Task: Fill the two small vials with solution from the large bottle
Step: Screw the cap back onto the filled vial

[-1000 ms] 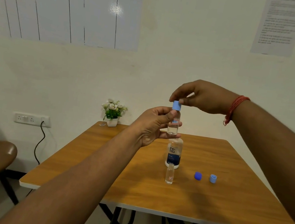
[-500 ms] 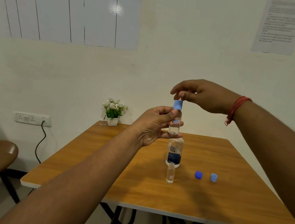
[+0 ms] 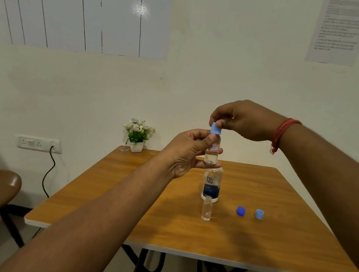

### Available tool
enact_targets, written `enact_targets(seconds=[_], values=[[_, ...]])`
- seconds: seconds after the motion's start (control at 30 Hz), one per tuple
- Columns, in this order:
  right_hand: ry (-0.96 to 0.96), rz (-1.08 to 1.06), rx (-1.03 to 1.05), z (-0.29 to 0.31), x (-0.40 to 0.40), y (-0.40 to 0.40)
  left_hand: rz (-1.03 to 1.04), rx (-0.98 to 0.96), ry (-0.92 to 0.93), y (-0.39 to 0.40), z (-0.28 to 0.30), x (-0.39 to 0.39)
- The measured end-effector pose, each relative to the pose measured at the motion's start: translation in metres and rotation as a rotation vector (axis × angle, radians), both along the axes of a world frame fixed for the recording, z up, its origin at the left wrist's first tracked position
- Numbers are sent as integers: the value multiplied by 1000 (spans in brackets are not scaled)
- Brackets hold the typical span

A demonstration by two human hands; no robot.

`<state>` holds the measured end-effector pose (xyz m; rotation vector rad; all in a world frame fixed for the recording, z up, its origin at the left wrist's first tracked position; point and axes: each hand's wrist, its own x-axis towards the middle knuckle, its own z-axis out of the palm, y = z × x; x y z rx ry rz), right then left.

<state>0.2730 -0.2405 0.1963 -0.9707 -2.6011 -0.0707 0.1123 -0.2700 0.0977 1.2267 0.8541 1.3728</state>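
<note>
On the wooden desk stood the large Renu solution bottle, an open vial just before it and two loose blue caps to its right. Above them the left hand gripped a filled vial while the right hand pinched its light-blue cap. Seated crooked, that tilted cap could cross-thread, or slip and spill solution.

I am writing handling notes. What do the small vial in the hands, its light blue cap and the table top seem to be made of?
The held vial: clear and glossy, glass or hard plastic, I cannot tell which; liquid shows through it. Its light blue cap: opaque and matte, probably plastic. The table top: wood or wood-look laminate, given the visible grain, smooth with a pale edge band.
</note>
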Motion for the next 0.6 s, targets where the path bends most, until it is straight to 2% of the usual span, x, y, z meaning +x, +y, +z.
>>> enact_targets(seconds=[0.6], values=[[-33,-84,19,-12,-14,3,79,-42,-1,2,-3,0]])
